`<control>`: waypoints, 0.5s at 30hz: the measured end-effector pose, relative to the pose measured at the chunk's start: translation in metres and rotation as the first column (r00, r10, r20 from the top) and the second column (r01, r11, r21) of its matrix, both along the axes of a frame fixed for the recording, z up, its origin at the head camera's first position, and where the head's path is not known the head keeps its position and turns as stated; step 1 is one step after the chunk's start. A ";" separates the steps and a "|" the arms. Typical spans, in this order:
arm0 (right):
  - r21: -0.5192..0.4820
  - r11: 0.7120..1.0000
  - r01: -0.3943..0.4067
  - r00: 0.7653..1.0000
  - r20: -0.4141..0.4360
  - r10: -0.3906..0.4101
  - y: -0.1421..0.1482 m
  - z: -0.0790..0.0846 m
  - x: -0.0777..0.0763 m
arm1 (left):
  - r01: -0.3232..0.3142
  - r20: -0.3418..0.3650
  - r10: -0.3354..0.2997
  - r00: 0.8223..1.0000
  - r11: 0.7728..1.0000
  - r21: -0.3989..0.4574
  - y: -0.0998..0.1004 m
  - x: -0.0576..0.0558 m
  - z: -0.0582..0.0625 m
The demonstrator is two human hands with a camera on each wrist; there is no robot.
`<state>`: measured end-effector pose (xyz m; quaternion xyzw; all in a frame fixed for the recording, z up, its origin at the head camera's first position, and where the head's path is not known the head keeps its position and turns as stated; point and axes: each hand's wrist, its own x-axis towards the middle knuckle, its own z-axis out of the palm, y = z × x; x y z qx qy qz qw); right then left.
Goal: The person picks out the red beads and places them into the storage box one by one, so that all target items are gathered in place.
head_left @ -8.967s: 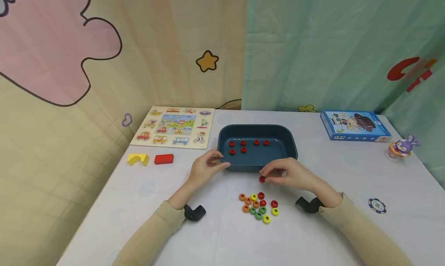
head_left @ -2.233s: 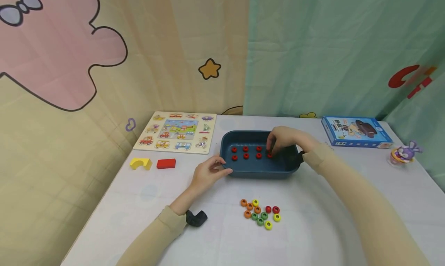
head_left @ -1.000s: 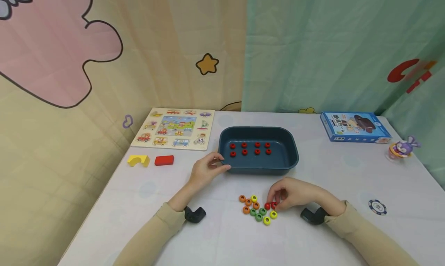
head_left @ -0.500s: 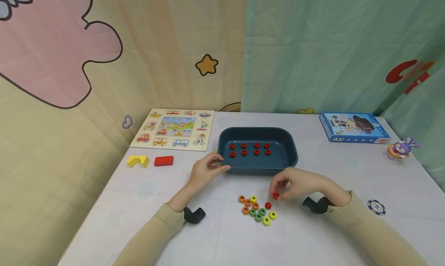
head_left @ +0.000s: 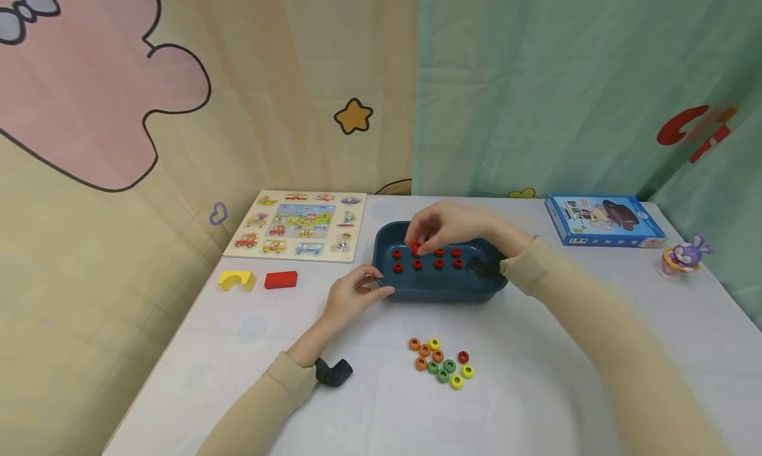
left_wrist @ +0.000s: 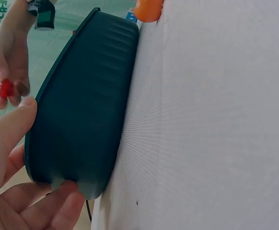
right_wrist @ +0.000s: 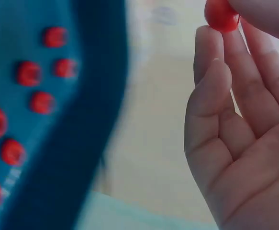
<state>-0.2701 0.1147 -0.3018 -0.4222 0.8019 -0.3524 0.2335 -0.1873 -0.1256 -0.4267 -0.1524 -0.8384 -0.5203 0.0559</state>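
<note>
My left hand (head_left: 352, 296) pinches the near left corner of the dark blue tray (head_left: 440, 294); in the left wrist view its thumb lies at the rim and the fingers against the side wall. Over the tray, my right hand (head_left: 443, 228) holds a red bead (right_wrist: 220, 17) between thumb and fingertips, as the right wrist view shows. Two rows of red beads (head_left: 439, 264) lie on the tray floor, partly covered by that hand. In front of the tray, a loose group of orange, yellow and green beads (head_left: 442, 376) sits on the table with one red bead (head_left: 463, 357).
A wooden picture puzzle board (head_left: 297, 226) lies at the back left, with a yellow arch block (head_left: 237, 280) and a red block (head_left: 280, 280) before it. A blue box (head_left: 604, 221) and a purple rabbit toy (head_left: 686, 254) stand at the right.
My right hand took a red bead from the group on the table and carried it up and left over the tray. The tray has gained red beads since the oldest frame. My left hand stayed put.
</note>
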 end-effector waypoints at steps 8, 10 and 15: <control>0.194 0.977 -0.089 0.996 0.045 0.081 -0.041 -0.064 -0.025 | 0.001 -0.016 -0.001 1.000 1.000 -0.021 0.000 0.000 -0.004; 0.233 0.968 -0.089 0.996 0.040 0.082 -0.046 -0.071 -0.028 | 0.001 -0.027 -0.002 1.000 1.000 -0.024 0.000 0.000 -0.004; 0.237 0.968 -0.086 0.995 0.069 0.072 -0.048 -0.075 -0.032 | 0.004 -0.046 -0.005 0.999 1.000 -0.022 -0.001 -0.001 -0.003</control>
